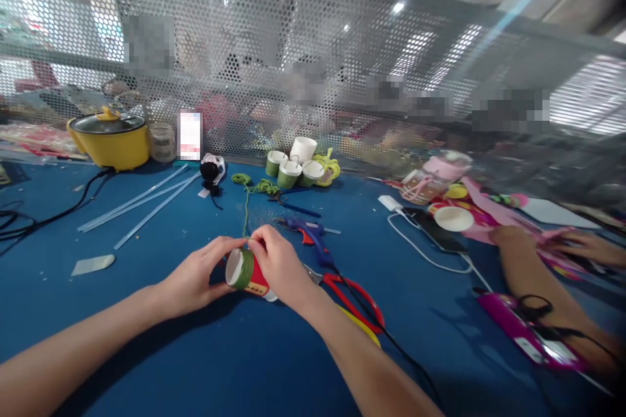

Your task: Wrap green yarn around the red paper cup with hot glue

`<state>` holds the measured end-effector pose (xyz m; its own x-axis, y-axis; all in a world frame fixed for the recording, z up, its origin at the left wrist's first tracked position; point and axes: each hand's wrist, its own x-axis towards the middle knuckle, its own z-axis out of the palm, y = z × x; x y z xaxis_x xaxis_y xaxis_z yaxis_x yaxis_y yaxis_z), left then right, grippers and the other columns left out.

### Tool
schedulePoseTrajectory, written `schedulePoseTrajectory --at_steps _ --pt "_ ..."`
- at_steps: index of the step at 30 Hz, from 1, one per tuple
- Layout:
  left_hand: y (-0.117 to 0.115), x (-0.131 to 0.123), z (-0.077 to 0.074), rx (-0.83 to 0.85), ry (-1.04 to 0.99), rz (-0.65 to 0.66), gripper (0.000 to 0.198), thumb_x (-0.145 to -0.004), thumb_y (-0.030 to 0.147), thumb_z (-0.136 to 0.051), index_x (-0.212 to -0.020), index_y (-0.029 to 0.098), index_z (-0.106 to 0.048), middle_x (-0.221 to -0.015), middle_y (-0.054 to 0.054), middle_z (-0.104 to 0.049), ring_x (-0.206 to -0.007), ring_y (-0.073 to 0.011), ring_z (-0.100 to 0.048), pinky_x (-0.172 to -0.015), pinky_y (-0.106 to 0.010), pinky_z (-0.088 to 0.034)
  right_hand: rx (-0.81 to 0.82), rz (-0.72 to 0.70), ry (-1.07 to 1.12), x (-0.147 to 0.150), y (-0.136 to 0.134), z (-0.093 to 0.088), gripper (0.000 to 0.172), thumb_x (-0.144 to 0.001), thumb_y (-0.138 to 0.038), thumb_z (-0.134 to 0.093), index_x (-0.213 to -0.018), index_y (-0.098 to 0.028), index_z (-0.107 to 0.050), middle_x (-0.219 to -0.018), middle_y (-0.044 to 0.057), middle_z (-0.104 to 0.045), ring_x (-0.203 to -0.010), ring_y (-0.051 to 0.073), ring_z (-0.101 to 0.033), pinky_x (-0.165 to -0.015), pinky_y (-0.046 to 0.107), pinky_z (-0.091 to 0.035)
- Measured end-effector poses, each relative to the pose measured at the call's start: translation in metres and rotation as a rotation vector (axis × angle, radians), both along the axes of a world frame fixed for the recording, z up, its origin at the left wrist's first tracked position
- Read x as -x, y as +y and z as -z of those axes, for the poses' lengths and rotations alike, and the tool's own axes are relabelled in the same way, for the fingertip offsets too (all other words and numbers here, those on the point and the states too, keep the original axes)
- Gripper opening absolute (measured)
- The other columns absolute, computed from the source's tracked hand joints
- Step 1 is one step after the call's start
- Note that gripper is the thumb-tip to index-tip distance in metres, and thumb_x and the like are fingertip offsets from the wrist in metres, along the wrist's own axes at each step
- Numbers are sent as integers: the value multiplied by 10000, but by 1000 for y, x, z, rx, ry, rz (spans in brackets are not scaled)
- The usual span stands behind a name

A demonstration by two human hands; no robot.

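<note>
A paper cup point(257, 281) with a red printed side lies tipped between my hands, its white open end facing left. Green yarn point(243, 269) is wound in a band around that end. My left hand point(193, 277) is closed on the cup, thumb low and fingers at the top. With fingertips pinched, my right hand point(281, 267) grips the yarn at the cup's upper side. From there a strand point(246, 211) runs back to a loose green yarn pile point(264, 187). Beside my right hand lie a blue glue gun point(313, 234) and red-handled scissors point(359, 303).
Yarn-wrapped cups point(289, 173) stand behind, near pliers point(298, 205). Clear glue sticks point(147, 198), a phone point(190, 135) and a yellow pot point(112, 141) are at left. Cables cross the blue table point(161, 352). At right are a co-worker's arm point(528, 273), another phone point(435, 229) and a purple device point(528, 329).
</note>
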<state>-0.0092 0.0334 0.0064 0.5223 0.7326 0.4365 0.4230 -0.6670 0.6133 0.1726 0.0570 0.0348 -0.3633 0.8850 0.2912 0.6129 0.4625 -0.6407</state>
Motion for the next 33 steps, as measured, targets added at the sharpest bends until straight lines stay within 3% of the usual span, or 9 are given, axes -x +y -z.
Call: schedulePoseTrajectory --at_steps 4,8,13,19,27,33 --pt "-3 0 -3 32 17 24 509 -822 224 -577 -1281 228 -359 -1205 -118 -518 -1074 -227 -542 -874 -368 -504 -39 -15 28 -4 -5 4 134 -885 -235 -414 -752 -224 -416 -767 31 -535 -731 176 -524 -678 312 -422" --pt "-7 0 -12 157 -19 57 628 -708 330 -712 -1241 203 -406 -1181 -121 -498 -1019 -235 -551 -797 -343 -530 -114 -7 24 -5 -9 6 127 -890 -226 -407 -764 -222 -418 -785 43 -545 -744 178 -530 -694 312 -431" --pt "-11 -6 -22 244 6 -73 482 -702 360 -680 -1110 183 -496 -1013 -69 -561 -887 -217 -562 -762 -368 -512 -198 5 15 -3 -10 10 134 -890 -204 -412 -757 -218 -419 -778 42 -544 -731 173 -533 -680 306 -440" --pt "-15 -15 -15 265 -38 -172 451 -667 327 -663 -1055 178 -489 -986 -63 -529 -880 -223 -557 -769 -376 -483 -271 16 -17 3 -13 11 145 -894 -186 -403 -752 -216 -416 -776 41 -539 -717 170 -532 -661 307 -455" --pt "-19 -22 -6 371 -142 -151 395 -690 300 -625 -1028 176 -462 -975 -61 -494 -878 -215 -533 -765 -384 -474 -335 16 -20 4 -21 12 142 -897 -154 -404 -768 -210 -419 -785 54 -548 -732 176 -544 -668 316 -479" --pt "-19 -21 -5 356 -131 -148 406 -694 248 -600 -1065 177 -451 -997 -63 -490 -901 -221 -517 -774 -383 -461 -333 26 -22 4 -21 13 130 -903 -164 -404 -783 -208 -426 -803 66 -559 -749 179 -550 -684 321 -487"
